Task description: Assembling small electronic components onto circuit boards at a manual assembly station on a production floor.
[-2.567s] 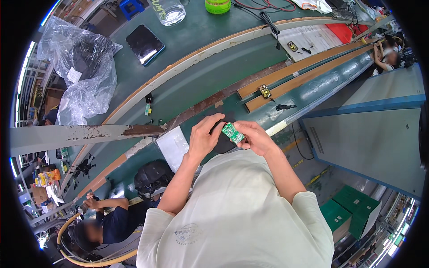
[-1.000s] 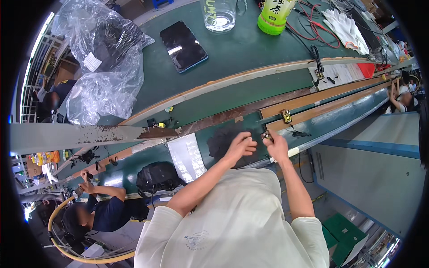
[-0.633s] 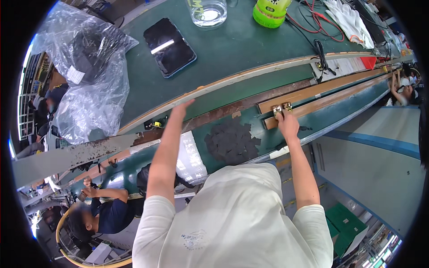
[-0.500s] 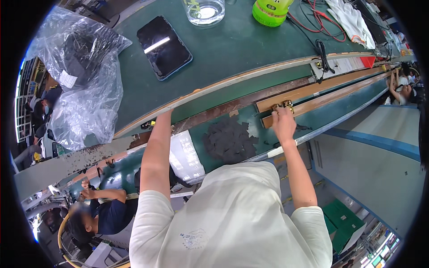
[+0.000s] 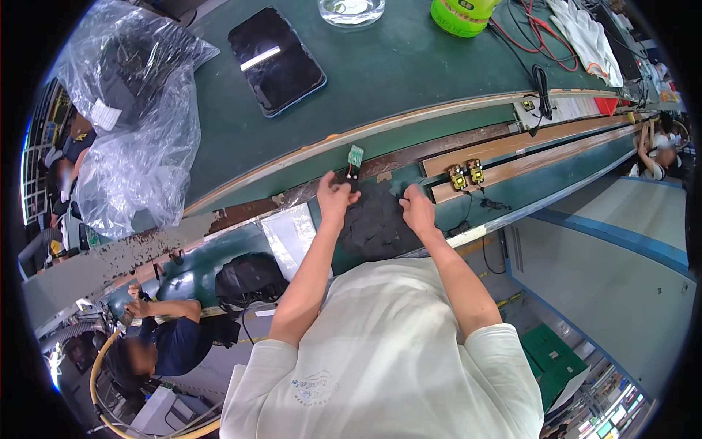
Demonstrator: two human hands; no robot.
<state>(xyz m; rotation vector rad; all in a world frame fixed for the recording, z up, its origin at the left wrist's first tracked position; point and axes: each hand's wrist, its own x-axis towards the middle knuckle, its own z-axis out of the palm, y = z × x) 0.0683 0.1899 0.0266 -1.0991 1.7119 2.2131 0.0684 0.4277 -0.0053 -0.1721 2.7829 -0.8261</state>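
Note:
A heap of thin black pieces point(image 5: 376, 228) lies on the green bench directly in front of me. At its left edge is my left hand point(image 5: 336, 201), fingers apart, with nothing visible in it. Just beyond that hand sits a small green circuit board point(image 5: 355, 156) with a dark part below it. My right hand point(image 5: 418, 211) is at the right edge of the heap, its fingertips pinched together; what they hold, if anything, is too small to make out. Two small yellow-and-black electronic parts with black leads, a left one point(image 5: 458, 178) and a right one point(image 5: 476, 171), rest on the brown rail to the right.
Long brown rails point(image 5: 541, 150) run off to the right. A raised green shelf bears a tablet point(image 5: 276, 62), a glass container point(image 5: 351, 11), a green-labelled jar point(image 5: 462, 14) and white gloves point(image 5: 589, 36). A clear plastic bag point(image 5: 146, 139) hangs at left. Co-workers sit at both sides.
My left hand has come out from under the shelf edge to the heap, and the green board now shows beyond it. The right hand has left the parts on the rail and moved left.

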